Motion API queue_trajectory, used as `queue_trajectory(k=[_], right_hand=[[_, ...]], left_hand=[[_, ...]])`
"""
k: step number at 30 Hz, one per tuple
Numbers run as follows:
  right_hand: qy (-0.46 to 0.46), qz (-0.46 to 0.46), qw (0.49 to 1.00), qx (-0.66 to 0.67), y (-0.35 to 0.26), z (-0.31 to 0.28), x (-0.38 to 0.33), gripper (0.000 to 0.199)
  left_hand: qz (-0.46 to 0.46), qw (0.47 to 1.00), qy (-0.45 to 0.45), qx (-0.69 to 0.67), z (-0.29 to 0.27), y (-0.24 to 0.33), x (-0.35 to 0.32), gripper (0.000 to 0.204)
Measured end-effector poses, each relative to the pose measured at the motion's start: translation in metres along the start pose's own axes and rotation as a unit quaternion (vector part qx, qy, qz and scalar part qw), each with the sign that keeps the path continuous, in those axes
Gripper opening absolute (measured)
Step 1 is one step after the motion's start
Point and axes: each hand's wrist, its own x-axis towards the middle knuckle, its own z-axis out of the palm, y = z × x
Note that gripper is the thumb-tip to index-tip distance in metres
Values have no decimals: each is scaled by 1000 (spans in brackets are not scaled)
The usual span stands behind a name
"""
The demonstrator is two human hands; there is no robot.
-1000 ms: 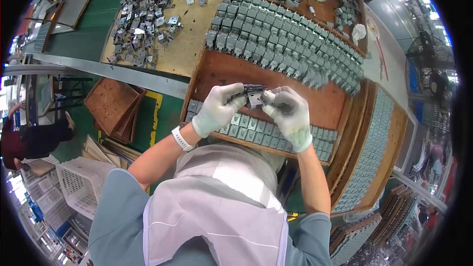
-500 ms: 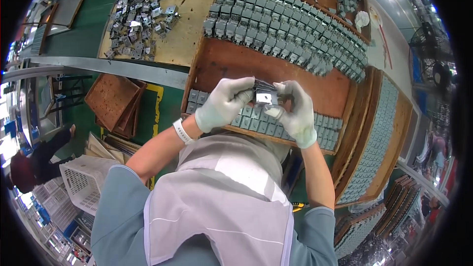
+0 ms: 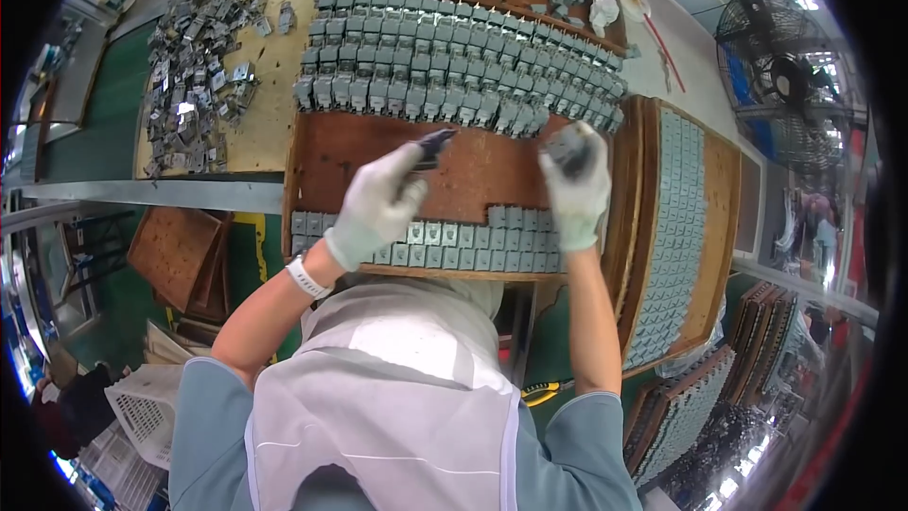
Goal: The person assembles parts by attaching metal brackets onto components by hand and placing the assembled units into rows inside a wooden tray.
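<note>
My left hand [image 3: 376,203], in a pale glove, holds a small dark tool [image 3: 433,146] over the bare middle of a brown wooden board [image 3: 492,175]. To its right, my gloved right hand [image 3: 577,191] grips a small grey metal part [image 3: 570,146] near the board's right end. Several rows of grey metal parts [image 3: 454,76] fill the board's far side. Two rows of the same parts [image 3: 445,241] lie along its near edge, under both wrists.
A loose heap of metal parts [image 3: 194,71] lies on a plywood sheet at the far left. Boards packed with parts [image 3: 672,227] are stacked on the right, and more stand lower right. A fan [image 3: 785,85] is at the far right, and a white crate [image 3: 142,412] at the lower left.
Both hands were together at the board's near edge around one part. Now they have moved apart and farther out, the left with the dark tool, the right carrying the part to the right.
</note>
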Motion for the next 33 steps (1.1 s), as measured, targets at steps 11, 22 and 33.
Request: queue_trajectory(k=[11,22,33], right_hand=[[-49,-50,983,-170,25,-40,11,78],[-454,-119,881,-62,8,-2,-15,25],[-350,-109,926,-96,9,8,-20,27]], left_hand=[[157,961,166,155,-94,0,61,31],[89,799,108,585,-199,-155,136,38],[10,926,281,253,-173,-186,17,49]])
